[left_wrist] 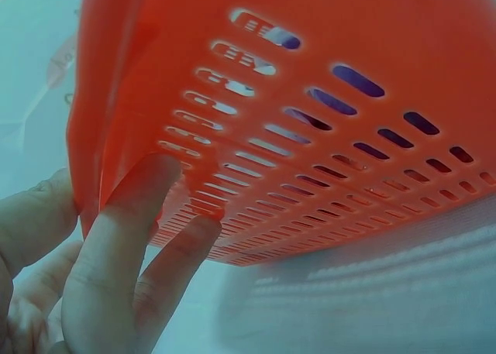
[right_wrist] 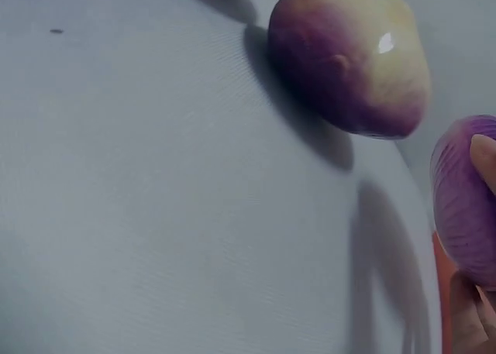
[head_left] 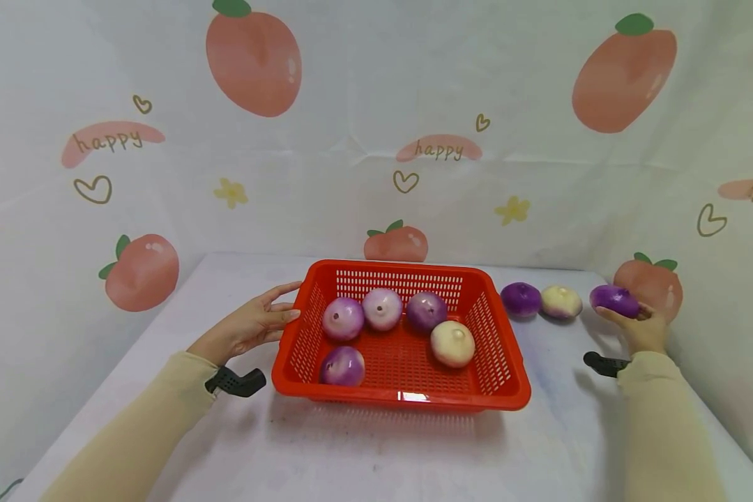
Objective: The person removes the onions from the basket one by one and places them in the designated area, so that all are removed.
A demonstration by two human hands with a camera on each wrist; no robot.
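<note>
My left hand holds the left rim of a red plastic basket. In the left wrist view its fingers lie against the slotted outer wall under the rim. Inside the basket are several purple and whitish onions, among them a cream one at the right and a purple one near the front left. At the far right, my right hand grips a deep purple onion, partly cut off in the right wrist view. Just left of it sits a cream-and-purple onion.
Another dark purple onion lies between the basket and the cream-and-purple one. A white table carries everything. Behind and at the sides hangs a white cloth printed with peaches, hearts and the word happy.
</note>
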